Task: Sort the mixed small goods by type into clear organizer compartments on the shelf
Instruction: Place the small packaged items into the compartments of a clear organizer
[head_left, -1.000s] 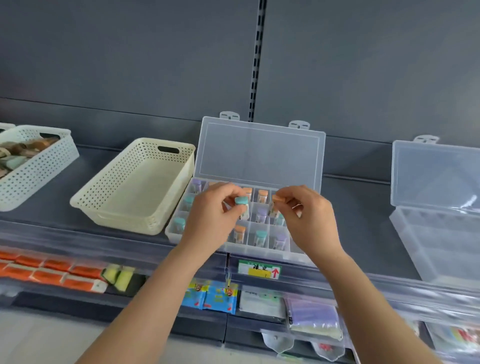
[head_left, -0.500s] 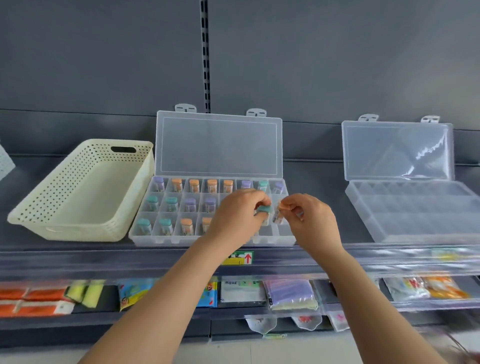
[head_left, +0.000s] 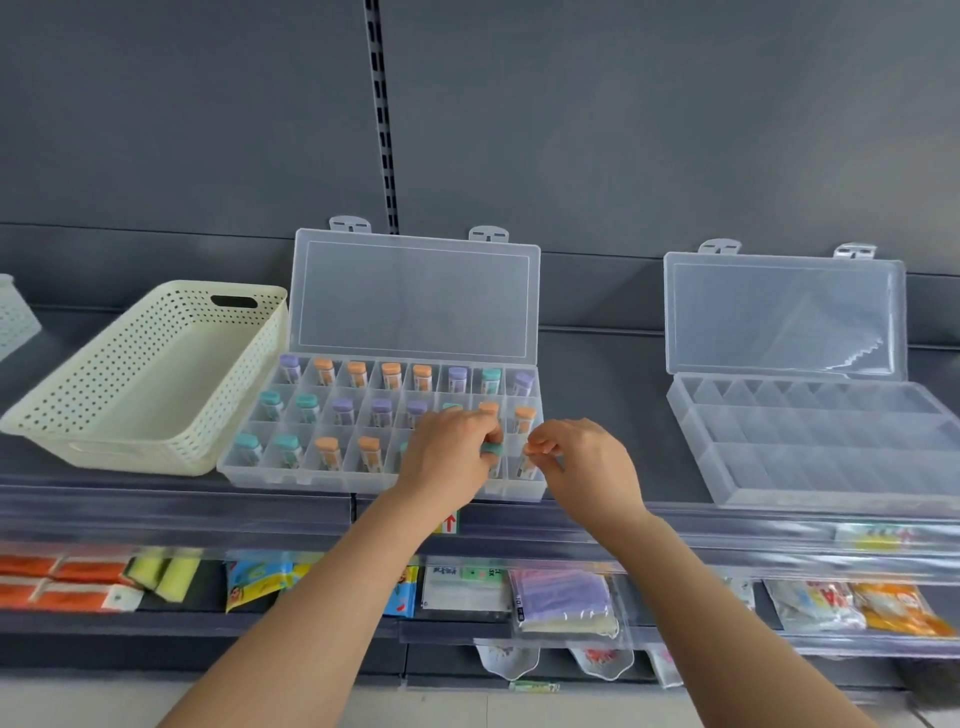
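While left hand (head_left: 448, 460) pinches teal-capped vial (head_left: 492, 450), right hand (head_left: 589, 470) pinches orange-capped vial (head_left: 530, 451).

Grey slotted back wall (head_left: 623, 130), dark shelving (head_left: 597, 374)

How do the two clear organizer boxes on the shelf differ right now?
The left organizer holds colour-capped vials in nearly every compartment; the right organizer looks empty. The left organizer sits beside a cream basket; the right organizer stands alone. Both are clear and open.

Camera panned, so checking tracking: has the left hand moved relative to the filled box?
Yes. The left hand shifted right along the filled box, from its middle columns to near its right end.
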